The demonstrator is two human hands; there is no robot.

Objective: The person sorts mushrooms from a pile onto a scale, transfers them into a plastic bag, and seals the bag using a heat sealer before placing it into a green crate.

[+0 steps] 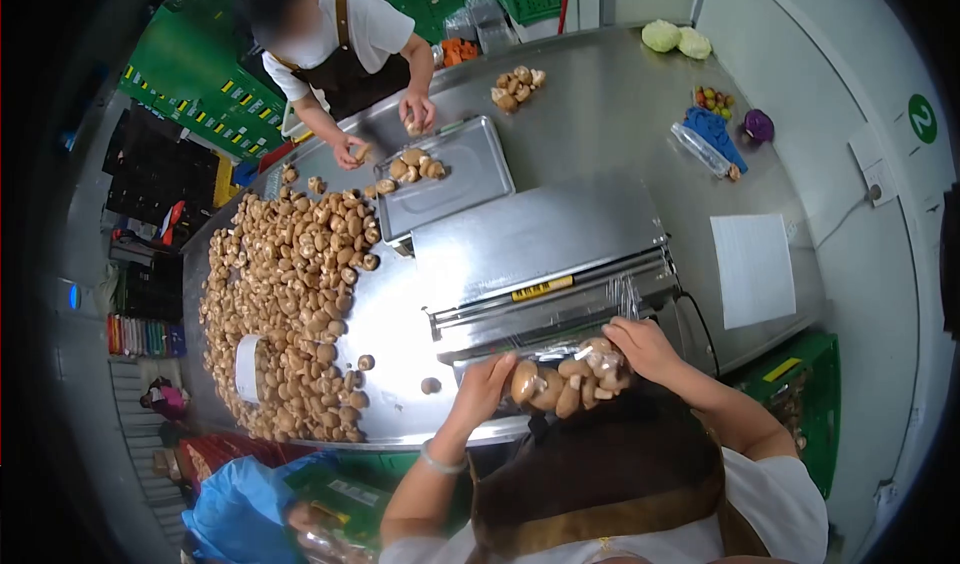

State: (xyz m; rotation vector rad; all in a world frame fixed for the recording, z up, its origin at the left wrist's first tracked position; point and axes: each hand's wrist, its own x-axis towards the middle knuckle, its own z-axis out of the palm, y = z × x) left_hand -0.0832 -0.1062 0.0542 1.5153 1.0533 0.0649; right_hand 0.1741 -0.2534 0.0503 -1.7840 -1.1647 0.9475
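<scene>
A pack of brown mushrooms (pixel 568 382) in shiny clear film is between my two hands, close to my apron. My left hand (pixel 484 392) grips its left end, fingers curled at the film. At the other end my right hand (pixel 645 348) has its fingers closed on the film and the pack's edge. Just beyond the pack is the metal film-wrapping machine (pixel 540 239), with a yellow label on its front. Crumpled clear film (pixel 624 294) rises near my right fingertips. Whether a tray lies under the mushrooms cannot be seen.
A big heap of loose mushrooms (pixel 290 304) covers the left of the steel table (pixel 590 124). Across from me, a co-worker (pixel 350 49) handles mushrooms over a metal tray (pixel 455 189). White paper (pixel 752 269) lies at right; green crates (pixel 805 404) stand beside the table.
</scene>
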